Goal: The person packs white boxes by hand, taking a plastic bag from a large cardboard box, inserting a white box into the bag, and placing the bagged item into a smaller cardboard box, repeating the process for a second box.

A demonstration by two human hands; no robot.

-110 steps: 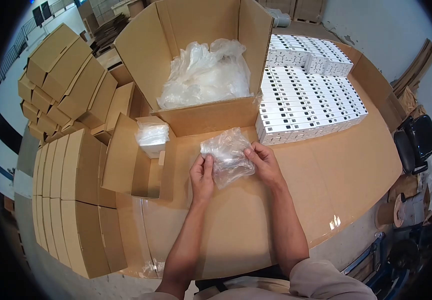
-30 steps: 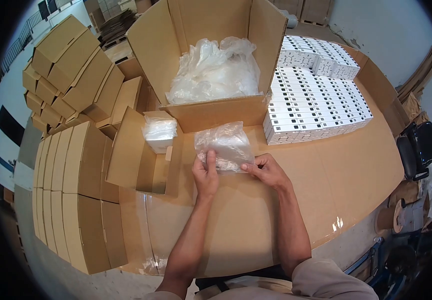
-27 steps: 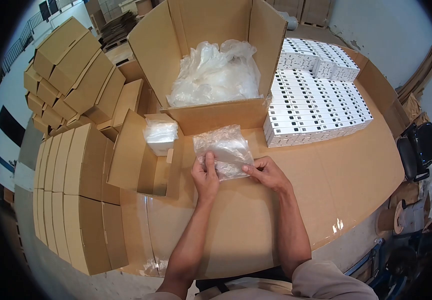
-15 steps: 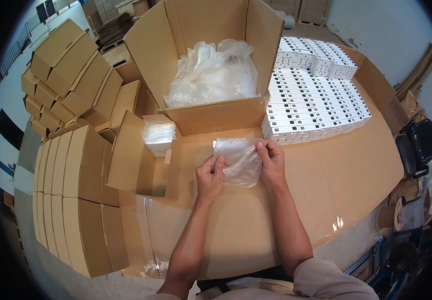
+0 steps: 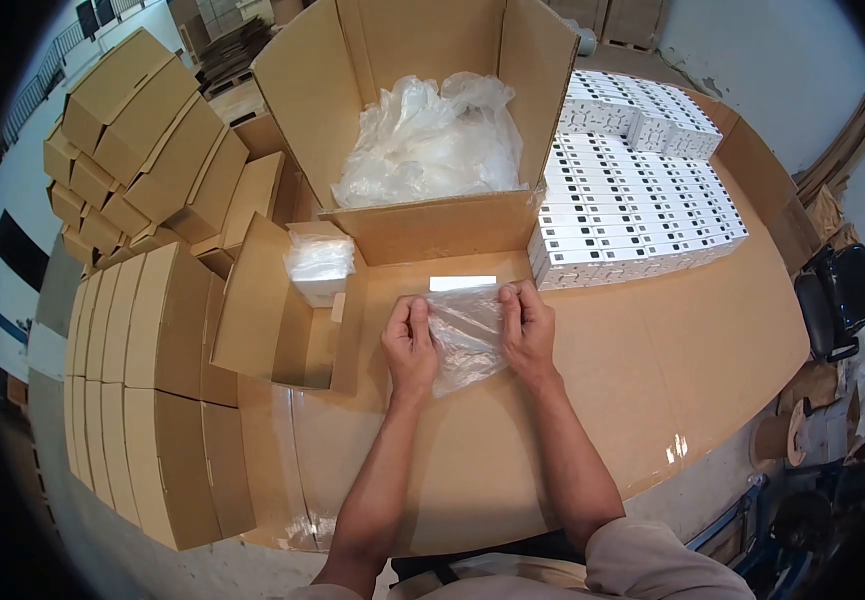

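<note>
Crumpled clear plastic bag point(image 5: 464, 335), pinched at both sides by the fingers of the left hand point(image 5: 410, 345) and right hand point(image 5: 527, 325), over the brown cardboard tabletop point(image 5: 652, 340); hard pulling could tear its thin film.

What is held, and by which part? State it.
A clear plastic bag: left hand pinches its upper left edge, right hand its upper right edge.

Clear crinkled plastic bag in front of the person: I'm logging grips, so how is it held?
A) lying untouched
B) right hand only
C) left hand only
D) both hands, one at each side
D: the left hand and the right hand each pinch one side of the clear crinkled plastic bag, spread between them.
</note>
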